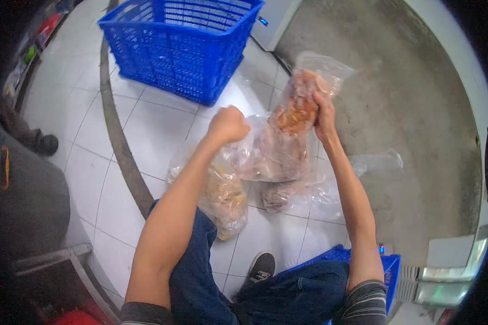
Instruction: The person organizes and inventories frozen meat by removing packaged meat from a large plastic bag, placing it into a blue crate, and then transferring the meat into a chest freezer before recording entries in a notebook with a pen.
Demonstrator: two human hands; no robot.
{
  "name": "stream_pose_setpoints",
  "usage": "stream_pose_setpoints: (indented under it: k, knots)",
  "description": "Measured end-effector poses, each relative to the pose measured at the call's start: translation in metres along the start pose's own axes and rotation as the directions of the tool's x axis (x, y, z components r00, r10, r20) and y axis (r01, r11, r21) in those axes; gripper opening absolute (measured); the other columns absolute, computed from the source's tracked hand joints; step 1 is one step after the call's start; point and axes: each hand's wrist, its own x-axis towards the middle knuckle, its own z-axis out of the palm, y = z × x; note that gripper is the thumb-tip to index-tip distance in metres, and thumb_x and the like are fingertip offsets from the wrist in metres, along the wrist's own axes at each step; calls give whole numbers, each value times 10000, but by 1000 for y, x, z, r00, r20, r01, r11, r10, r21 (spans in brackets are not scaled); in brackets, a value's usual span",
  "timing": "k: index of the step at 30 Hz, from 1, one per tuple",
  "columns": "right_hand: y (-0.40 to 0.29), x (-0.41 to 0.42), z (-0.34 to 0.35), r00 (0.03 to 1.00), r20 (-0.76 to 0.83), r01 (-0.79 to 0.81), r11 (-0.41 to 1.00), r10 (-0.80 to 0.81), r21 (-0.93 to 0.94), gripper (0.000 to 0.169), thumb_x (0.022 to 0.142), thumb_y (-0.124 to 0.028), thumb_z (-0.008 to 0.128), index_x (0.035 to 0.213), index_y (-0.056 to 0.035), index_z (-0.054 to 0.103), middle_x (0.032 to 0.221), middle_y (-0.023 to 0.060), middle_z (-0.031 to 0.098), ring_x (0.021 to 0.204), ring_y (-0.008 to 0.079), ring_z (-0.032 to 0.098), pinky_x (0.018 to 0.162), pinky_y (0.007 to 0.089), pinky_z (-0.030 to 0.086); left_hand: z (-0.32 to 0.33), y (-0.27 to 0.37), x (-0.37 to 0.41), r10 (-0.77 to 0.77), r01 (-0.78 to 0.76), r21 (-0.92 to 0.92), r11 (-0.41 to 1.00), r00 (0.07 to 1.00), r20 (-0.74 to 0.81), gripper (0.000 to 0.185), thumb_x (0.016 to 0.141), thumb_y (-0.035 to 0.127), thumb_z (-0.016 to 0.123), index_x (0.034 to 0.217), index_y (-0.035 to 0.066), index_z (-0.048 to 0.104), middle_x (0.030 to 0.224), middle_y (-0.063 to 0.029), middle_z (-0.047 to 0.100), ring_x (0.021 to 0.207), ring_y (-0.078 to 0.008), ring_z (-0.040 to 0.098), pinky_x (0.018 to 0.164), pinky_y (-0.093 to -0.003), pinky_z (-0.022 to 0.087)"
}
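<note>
My right hand point(324, 111) grips a clear plastic bag of what looks like raw meat point(303, 105), raised above the floor. Left of it, my left hand point(229, 124) is closed in a fist at the edge of clear plastic; whether it pinches the film cannot be told. Under my hands another clear bag with pinkish meat point(282, 150) lies above a smaller bag with darker contents point(278, 197). A bag with yellowish pieces, perhaps poultry point(227, 195), lies beside my left forearm on the tiles.
A blue plastic crate point(166, 53) stands on the white tiled floor point(146, 126) ahead. Part of a second blue crate point(392, 268) shows behind my right arm. A grey strip point(120, 142) crosses the floor at left. A dark container point(32, 207) stands farther left, and my shoe point(262, 266) is below.
</note>
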Motion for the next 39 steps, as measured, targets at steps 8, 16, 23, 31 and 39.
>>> stream_pose_setpoints:
  k: [8, 16, 23, 31, 39]
  knots:
    - [54, -60, 35, 800, 367, -548, 828, 475, 122, 471, 924, -312, 615, 1295, -28, 552, 1142, 65, 672, 948, 175, 676, 864, 346, 564, -43, 13, -19, 71, 112, -993, 30, 991, 113, 181, 893, 114, 641, 1031, -2, 659, 785, -29, 629, 654, -164, 594, 685, -312, 514]
    - [13, -89, 40, 640, 376, -407, 711, 670, -574, 674, 908, -495, 601, 1344, 12, 516, 1192, 126, 654, 1000, 203, 677, 790, 357, 579, -71, 55, -70, 62, -63, -845, 531, 997, -35, 394, 963, 256, 574, 1239, -19, 629, 737, 6, 613, 720, -141, 588, 771, -302, 480]
    - [5, -89, 44, 935, 161, 60, 307, 316, -950, 842, 835, -549, 693, 1373, 58, 464, 1243, 228, 607, 1184, 353, 582, 954, 480, 490, -74, 73, -99, 278, -292, -676, 677, 951, -133, 491, 1014, 353, 513, 1332, -19, 561, 849, -64, 682, 880, -149, 598, 804, -305, 478]
    - [-1, -126, 98, 640, 752, 765, -35, 160, -643, 534, 821, -446, 678, 1247, -126, 642, 1403, 179, 508, 1343, 389, 443, 1049, 551, 402, -65, 104, -119, 266, 131, -988, -78, 958, 107, 604, 1057, 393, 445, 1498, 6, 303, 865, 5, 518, 717, -95, 505, 657, -238, 449]
    - [67, -100, 81, 482, 870, 862, -233, 101, -450, 547, 812, -491, 645, 1295, -233, 627, 1516, 105, 410, 1431, 393, 304, 1096, 648, 292, -64, 101, -118, 311, 130, -956, -264, 949, 43, 493, 1078, 339, 401, 1428, -8, 375, 740, 14, 447, 513, -42, 327, 441, -215, 271]
